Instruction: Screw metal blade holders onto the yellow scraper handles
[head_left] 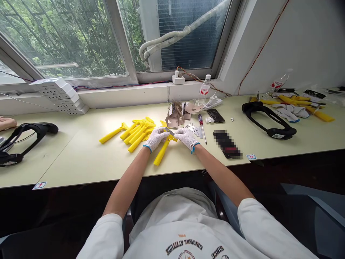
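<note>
My left hand (155,139), in a white knit glove with a blue cuff, is closed with its fingertips on the left end of a thin metal blade (169,131). My right hand (187,137), gloved the same way, pinches the blade's other end. Under the blade is the wide head of a yellow scraper handle (162,154), its grip slanting toward me over the table. Left of my hands lies a pile of similar yellow handles (138,136). Small screws (191,127), a metal plate (199,132) and a screwdriver (201,126) lie just beyond my right hand.
Crumpled brown cardboard pieces (176,117) sit behind my hands. To the right are a phone (215,116), a pixelated dark object (226,144), a water bottle (204,89) and a black headset (269,124). Another headset (35,135) and someone's hand (7,123) are far left.
</note>
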### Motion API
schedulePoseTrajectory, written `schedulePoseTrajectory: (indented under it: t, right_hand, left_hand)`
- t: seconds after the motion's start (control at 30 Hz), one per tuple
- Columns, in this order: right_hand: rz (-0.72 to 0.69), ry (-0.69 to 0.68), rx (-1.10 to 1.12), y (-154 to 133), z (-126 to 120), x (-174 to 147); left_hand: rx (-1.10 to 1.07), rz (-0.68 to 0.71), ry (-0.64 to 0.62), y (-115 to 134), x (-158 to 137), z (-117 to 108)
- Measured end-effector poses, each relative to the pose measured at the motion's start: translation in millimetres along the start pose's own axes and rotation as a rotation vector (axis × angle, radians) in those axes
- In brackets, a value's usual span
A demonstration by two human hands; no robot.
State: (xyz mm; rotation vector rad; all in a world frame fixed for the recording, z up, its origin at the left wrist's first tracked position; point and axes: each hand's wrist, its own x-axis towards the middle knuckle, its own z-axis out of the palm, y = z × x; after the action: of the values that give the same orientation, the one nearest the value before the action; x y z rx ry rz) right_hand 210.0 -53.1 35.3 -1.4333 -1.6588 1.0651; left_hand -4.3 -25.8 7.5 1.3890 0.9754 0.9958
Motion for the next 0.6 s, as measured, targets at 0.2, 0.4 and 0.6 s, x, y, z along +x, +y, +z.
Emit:
schedulePoseTrajectory:
  t: [0.2, 0.4, 0.6]
  right_hand:
    - [0.02, -0.01, -0.016, -4, -1, -8]
    - [0.008, -0.029, -0.007, -12, -3, -19]
    - [-0.011, -0.034, 0.009, -13, -3, -20]
  left_hand:
    - [0.018, 0.048, 0.024, 6, -5, 3]
    - [0.047, 0.022, 0.042, 9, -8, 6]
    - [0.014, 0.036, 0.022, 10, -7, 6]
